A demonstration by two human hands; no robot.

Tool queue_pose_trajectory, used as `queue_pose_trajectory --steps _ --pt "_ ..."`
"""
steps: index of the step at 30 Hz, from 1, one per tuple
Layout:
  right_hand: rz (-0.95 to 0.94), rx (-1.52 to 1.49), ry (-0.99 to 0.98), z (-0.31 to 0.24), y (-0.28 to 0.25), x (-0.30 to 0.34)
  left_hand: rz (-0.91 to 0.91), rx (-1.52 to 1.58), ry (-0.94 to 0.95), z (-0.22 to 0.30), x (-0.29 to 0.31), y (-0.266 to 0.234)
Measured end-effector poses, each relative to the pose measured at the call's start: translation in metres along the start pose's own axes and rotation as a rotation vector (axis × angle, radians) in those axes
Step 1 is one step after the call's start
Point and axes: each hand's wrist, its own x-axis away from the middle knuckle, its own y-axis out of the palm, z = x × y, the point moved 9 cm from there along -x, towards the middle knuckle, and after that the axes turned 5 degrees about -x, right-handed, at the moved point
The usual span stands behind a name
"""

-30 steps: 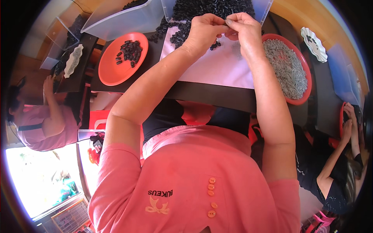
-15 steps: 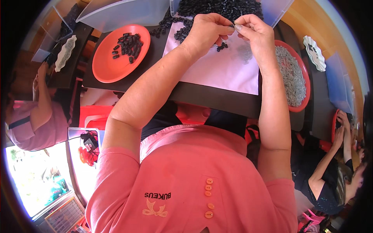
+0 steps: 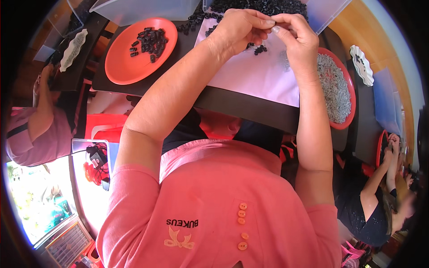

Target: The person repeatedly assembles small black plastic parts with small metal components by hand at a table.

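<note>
Above a white sheet (image 3: 257,82), my left hand (image 3: 239,33) and my right hand (image 3: 300,42) meet at the fingertips. Each is closed in a pinch; whatever sits between the fingers is too small or hidden to make out. Just below them on the sheet lies a small cluster of black parts (image 3: 259,50). Beyond my hands spreads a big heap of small black parts (image 3: 268,6). An orange-red plate (image 3: 119,67) on the left carries several short black cylindrical pieces (image 3: 153,41). To the right, a red plate (image 3: 351,100) is full of small grey pieces (image 3: 333,87), perhaps screws.
Translucent plastic bins (image 3: 147,12) stand at the far edge of the dark table (image 3: 250,106). White scalloped trays flank me, one at the right (image 3: 363,67) and one at the left (image 3: 73,51). Co-workers sit on the left (image 3: 42,129) and on the right (image 3: 364,210).
The whole view has shifted slightly. My hands stay joined at the fingertips, with the fingers drawn a little closer together. The right co-worker's hands have moved a little.
</note>
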Motion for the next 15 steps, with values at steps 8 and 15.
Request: queue_pose_trajectory --steps 8,15 --pt "0.095 -0.247 0.213 0.026 0.006 0.003 -0.129 0.101 -0.060 -0.008 -0.015 -0.008" --pt "-0.162 0.625 0.197 0.046 0.029 -0.004 -0.047 0.123 -0.071 0.004 -0.010 -0.016"
